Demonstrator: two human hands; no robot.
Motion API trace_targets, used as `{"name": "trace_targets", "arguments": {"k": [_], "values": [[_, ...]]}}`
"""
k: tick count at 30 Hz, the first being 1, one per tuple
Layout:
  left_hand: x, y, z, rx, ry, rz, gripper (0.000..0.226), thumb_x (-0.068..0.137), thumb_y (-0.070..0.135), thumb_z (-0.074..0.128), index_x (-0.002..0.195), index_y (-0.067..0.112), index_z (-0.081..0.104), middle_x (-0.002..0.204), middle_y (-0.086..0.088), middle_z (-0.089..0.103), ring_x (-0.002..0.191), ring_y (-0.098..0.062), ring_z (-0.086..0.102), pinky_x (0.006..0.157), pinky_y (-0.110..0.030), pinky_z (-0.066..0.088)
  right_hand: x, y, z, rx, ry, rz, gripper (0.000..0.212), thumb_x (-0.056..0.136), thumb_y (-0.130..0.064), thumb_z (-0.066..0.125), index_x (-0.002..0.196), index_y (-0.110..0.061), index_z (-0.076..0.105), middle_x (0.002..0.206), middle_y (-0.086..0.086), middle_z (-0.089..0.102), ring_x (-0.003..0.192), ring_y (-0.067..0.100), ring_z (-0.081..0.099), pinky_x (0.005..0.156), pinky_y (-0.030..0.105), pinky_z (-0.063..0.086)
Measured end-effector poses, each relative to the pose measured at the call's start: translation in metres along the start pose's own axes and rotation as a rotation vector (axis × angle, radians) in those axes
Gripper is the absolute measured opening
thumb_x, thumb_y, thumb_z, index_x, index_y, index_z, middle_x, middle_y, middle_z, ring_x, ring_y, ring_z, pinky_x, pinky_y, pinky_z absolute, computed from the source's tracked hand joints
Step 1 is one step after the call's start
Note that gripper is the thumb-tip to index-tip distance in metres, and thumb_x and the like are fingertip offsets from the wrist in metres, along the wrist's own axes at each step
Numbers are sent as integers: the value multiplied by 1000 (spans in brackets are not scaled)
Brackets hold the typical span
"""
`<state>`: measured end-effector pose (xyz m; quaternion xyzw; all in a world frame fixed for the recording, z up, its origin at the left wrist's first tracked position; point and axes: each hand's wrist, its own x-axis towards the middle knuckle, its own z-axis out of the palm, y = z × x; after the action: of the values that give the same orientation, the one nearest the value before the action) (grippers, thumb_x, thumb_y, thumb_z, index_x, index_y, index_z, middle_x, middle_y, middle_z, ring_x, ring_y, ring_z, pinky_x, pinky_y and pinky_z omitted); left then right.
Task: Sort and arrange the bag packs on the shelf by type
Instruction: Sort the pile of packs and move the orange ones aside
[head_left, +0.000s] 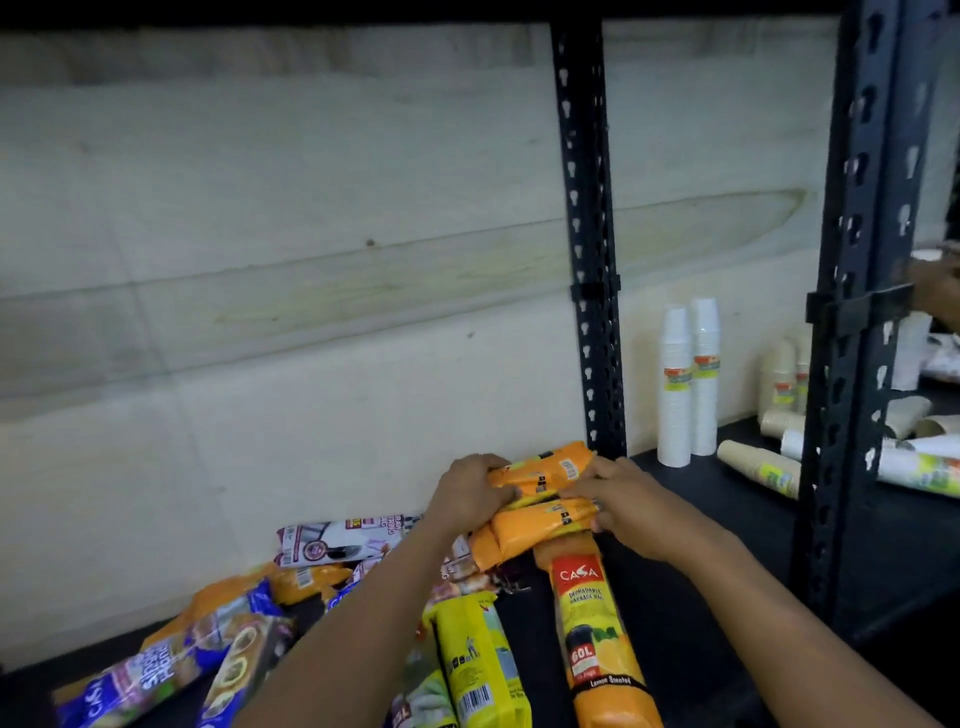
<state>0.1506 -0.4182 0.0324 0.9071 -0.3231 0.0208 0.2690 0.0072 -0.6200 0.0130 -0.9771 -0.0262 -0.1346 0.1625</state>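
Two orange garbage-bag packs (545, 480) lie crosswise against the back wall of the dark shelf (696, 597). My left hand (470, 493) grips their left ends and my right hand (618, 491) holds their right ends, fingers curled over them. Under them a long orange Casa pack (597, 639) points toward me, with a yellow pack (480, 670) beside it on the left. Blue-and-purple packs (171, 670) lie jumbled at the lower left, and a white-and-purple pack (343, 538) rests by the wall.
A black slotted upright (587, 234) stands just behind the orange packs, another upright (857, 312) further right. Two stacks of white paper cups (688, 384) stand on the shelf beyond it, with fallen cup sleeves (758, 467) lying further right. Another person's hand (935, 291) shows at the right edge.
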Motion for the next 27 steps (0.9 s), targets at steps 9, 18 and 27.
{"name": "trace_targets", "arguments": {"k": [9, 18, 27], "values": [[-62, -20, -95, -233, 217, -113, 48, 84, 34, 78, 128, 19, 65, 125, 1, 65, 110, -17, 61, 92, -29, 49, -12, -71, -7, 154, 218, -226, 55, 90, -5, 62, 134, -38, 56, 116, -21, 43, 113, 2, 39, 99, 25, 40], [-208, -89, -147, -205, 478, -352, 40, 84, 36, 78, 120, 23, 66, 113, 4, 68, 96, -16, 66, 85, -38, 57, -13, -182, 29, 251, 176, -423, 66, 85, 8, 57, 133, -37, 57, 122, -18, 42, 118, 2, 37, 95, 9, 31], [-347, -137, -141, -163, 677, -547, 35, 84, 43, 74, 114, 27, 65, 103, 11, 67, 89, -6, 62, 68, -24, 46, -28, -291, 96, 400, 156, -573, 69, 78, 16, 54, 127, -32, 63, 128, -15, 45, 124, 0, 27, 104, 8, 16]]}}
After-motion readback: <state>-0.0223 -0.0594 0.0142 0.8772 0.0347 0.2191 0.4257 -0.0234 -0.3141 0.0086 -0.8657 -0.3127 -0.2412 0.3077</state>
